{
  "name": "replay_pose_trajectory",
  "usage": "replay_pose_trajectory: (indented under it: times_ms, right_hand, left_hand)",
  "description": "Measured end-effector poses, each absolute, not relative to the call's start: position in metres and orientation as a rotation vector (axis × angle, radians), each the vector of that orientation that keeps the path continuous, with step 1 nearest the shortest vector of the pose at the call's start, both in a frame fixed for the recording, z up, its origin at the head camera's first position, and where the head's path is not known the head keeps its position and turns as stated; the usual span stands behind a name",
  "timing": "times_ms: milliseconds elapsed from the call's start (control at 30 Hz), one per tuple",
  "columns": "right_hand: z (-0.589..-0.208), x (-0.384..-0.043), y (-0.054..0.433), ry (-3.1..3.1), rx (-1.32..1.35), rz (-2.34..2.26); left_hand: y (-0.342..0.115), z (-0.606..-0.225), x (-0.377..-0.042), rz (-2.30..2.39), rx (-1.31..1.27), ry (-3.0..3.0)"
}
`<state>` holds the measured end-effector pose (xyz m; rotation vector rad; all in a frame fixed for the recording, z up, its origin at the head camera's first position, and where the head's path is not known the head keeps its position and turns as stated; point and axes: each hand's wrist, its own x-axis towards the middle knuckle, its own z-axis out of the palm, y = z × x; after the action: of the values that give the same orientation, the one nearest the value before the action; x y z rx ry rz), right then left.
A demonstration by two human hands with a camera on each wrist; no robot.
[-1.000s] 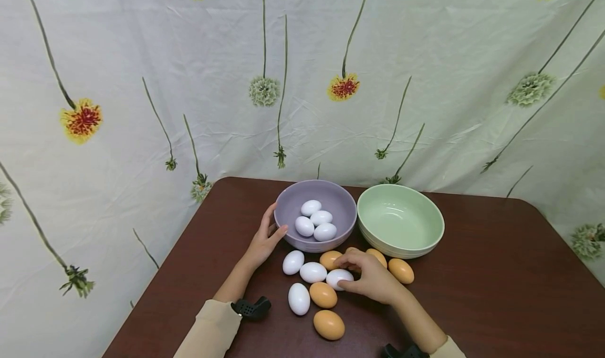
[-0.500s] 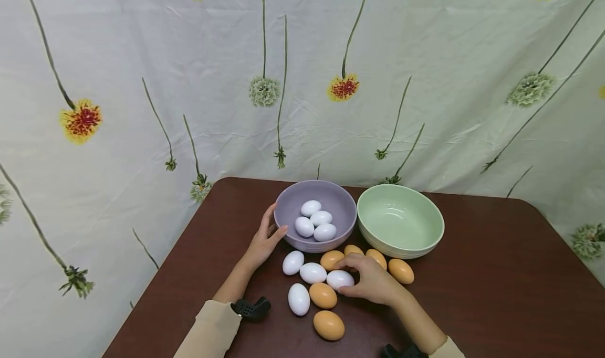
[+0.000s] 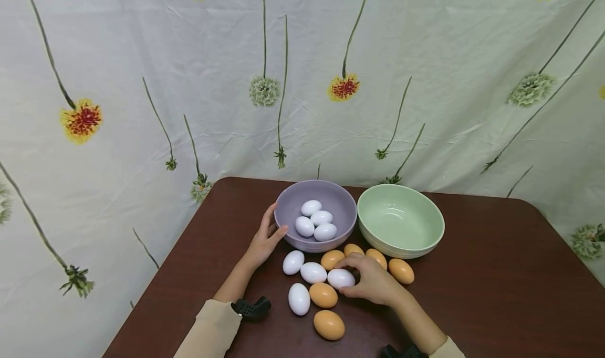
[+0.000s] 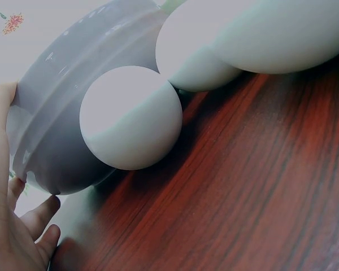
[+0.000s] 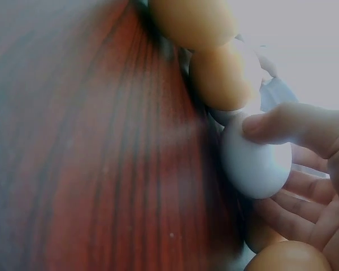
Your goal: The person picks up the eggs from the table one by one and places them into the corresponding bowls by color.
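Observation:
In the head view, my left hand (image 3: 262,242) rests against the left outer side of the purple bowl (image 3: 347,231), its fingers spread along the wall. Several white eggs (image 3: 310,208) lie inside. To the right, my right hand (image 3: 373,280) pinches a white egg (image 3: 340,278) on the table. The right wrist view shows the thumb (image 5: 271,124) on this egg (image 5: 257,164), with fingers behind it. More white eggs (image 3: 299,299) and several orange-brown eggs (image 3: 329,325) lie around it. My right hand partly covers one orange-brown egg (image 3: 378,258).
A light green bowl (image 3: 399,216) stands right beside the purple one, with no egg in it. Both bowls are near the far edge of the dark wooden table (image 3: 496,274). A flower-patterned cloth (image 3: 212,59) hangs behind the table.
The right hand's fingers have drawn back a little, uncovering more of an orange-brown egg near the bowls, and settled around the white egg. My left hand and the bowls have stayed in place.

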<state>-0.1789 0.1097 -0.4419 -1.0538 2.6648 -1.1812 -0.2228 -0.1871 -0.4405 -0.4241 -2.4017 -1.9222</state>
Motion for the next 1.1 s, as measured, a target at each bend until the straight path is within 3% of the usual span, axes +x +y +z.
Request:
replay_pose_trajectory:
  times_ms: [1100]
  right_hand:
    - [-0.415, -0.191, 0.100, 2.434, -1.007, -1.608]
  left_hand:
    - [-0.188, -0.436, -0.219, -1.891, -0.397, -2.448]
